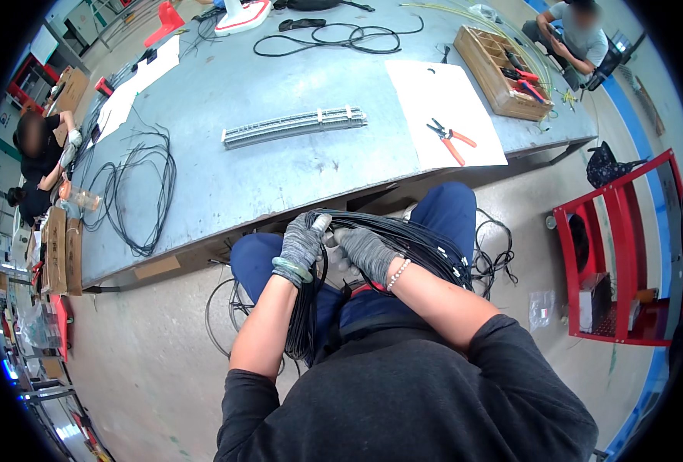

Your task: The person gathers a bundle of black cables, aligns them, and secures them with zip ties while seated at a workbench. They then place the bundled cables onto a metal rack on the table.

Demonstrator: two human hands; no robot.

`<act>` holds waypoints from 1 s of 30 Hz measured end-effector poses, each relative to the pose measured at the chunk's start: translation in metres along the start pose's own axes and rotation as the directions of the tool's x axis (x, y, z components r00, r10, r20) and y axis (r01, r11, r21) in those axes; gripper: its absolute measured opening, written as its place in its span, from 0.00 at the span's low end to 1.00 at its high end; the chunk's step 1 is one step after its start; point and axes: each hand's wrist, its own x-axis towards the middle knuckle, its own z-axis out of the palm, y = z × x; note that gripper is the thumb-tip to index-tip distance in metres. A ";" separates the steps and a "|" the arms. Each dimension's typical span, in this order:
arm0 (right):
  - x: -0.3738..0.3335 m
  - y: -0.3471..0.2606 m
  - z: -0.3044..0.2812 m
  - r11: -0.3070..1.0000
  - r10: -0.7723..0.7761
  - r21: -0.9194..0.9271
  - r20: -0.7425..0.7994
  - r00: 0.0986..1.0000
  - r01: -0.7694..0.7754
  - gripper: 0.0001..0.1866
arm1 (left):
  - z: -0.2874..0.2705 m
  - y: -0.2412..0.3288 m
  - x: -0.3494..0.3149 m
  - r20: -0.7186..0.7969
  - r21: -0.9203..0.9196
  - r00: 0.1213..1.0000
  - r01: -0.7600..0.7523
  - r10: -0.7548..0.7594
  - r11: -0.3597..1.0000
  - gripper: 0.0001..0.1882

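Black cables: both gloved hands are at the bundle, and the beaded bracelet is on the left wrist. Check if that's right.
Wrong wrist: the head view shows the beaded bracelet on the right one. The gloved left hand and gloved right hand are at the black cables.

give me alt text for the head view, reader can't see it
A seated person's gloved left hand grips a thick bundle of black cables across the lap, gloved right hand against it, before a grey table with orange-handled pliers and a wooden tray.
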 end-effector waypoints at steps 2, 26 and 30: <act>0.011 -0.005 0.000 0.999 0.023 -0.037 -0.062 0.998 -0.026 0.20 | 0.000 0.001 -0.003 0.035 -0.091 0.996 0.086 -0.083 0.992 0.10; 0.026 0.013 -0.002 0.058 -0.842 -0.960 0.101 0.530 0.275 0.10 | 0.000 -0.005 0.006 0.028 0.060 0.994 0.108 -0.110 0.992 0.17; 0.015 0.000 0.000 0.130 -0.778 -0.952 0.075 0.624 0.277 0.08 | -0.004 -0.009 0.009 0.084 0.017 0.990 0.114 -0.115 0.993 0.17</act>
